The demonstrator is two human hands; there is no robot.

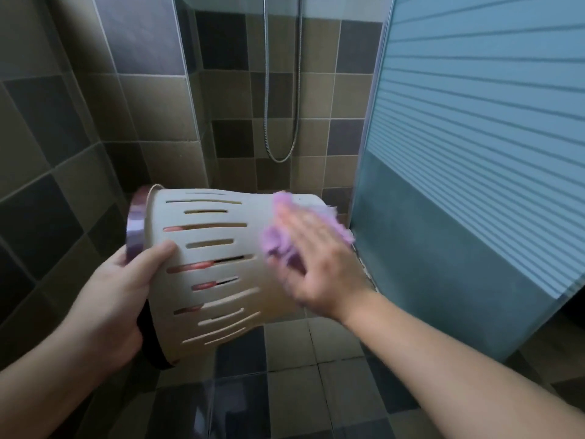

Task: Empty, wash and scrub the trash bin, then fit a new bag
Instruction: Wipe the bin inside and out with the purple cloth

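Head view: trash bin (218,264) being wiped in mid-air, inside a tiled shower corner.

Head view is showing the left hand (117,299) gripping the bin at its purple rim (134,229), thumb curled over the slotted wall, fingers showing through the slots from inside. The right hand (319,264) is pressing a purple cloth (278,239) flat against the wall near the base, fingers straight. The bin is lying on its side, clear of the floor (316,359); its long axis is running from the rim at left to the base at right, beside the glass door (474,153). Judgement: the unwiped slotted wall is lying leftward of the cloth, towards the holding hand.
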